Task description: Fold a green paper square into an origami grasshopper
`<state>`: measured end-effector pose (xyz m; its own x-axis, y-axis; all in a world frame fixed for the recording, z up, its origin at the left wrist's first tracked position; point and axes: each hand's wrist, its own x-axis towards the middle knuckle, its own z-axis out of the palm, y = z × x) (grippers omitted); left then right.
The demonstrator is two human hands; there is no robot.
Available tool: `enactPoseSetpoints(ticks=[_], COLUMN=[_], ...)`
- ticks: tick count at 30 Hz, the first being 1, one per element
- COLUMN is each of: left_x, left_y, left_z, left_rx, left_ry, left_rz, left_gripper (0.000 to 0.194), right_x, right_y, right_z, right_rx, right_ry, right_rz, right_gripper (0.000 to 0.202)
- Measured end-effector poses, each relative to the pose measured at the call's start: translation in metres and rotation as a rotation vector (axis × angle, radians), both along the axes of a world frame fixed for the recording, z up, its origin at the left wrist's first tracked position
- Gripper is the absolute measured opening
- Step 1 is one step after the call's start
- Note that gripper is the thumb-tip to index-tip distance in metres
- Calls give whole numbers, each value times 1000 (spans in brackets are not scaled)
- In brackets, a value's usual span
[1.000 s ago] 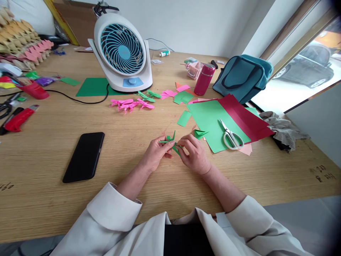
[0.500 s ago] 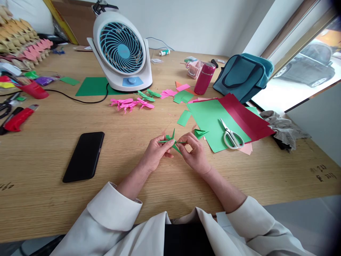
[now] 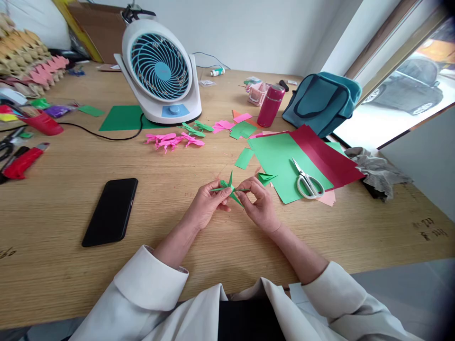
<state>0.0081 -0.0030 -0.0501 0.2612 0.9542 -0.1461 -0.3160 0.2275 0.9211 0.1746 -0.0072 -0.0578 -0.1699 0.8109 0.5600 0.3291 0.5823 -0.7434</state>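
A folded green paper figure (image 3: 231, 182) with several thin pointed limbs is held up between my hands, above the wooden table. My left hand (image 3: 209, 202) pinches its body between thumb and fingers. One slim limb on the right side is gripped by the thumb and forefinger of my right hand (image 3: 261, 204). Just beyond the right hand lies a small folded green paper piece (image 3: 266, 178). Finished-looking pink paper figures (image 3: 169, 141) and green paper figures (image 3: 194, 129) lie farther back.
White-handled scissors (image 3: 308, 183) rest on green paper sheets (image 3: 275, 156) and red sheets (image 3: 325, 156) at right. A black phone (image 3: 111, 211) lies at left. Behind stand a fan (image 3: 161, 71), a red bottle (image 3: 271, 105) and a teal bag (image 3: 323, 102). A red cutter (image 3: 24, 162) lies far left.
The view has shifted slightly. Both hands keep the same pinch on the green paper figure, with hardly any movement.
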Motion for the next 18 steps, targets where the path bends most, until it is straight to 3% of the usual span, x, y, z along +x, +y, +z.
enactPoseSetpoints(ticks=[9,18], left_x=[0,2], left_y=[-1,-1], left_z=[0,-1], left_rx=[52,106], left_ry=[128,193], left_rz=[32,32], left_gripper=[33,31], right_x=[-2,-5], right_y=[-1,1], right_z=[0,-4], right_rx=[-37,-438], right_ry=[13,213], right_rz=[7,45], right_gripper=[7,18])
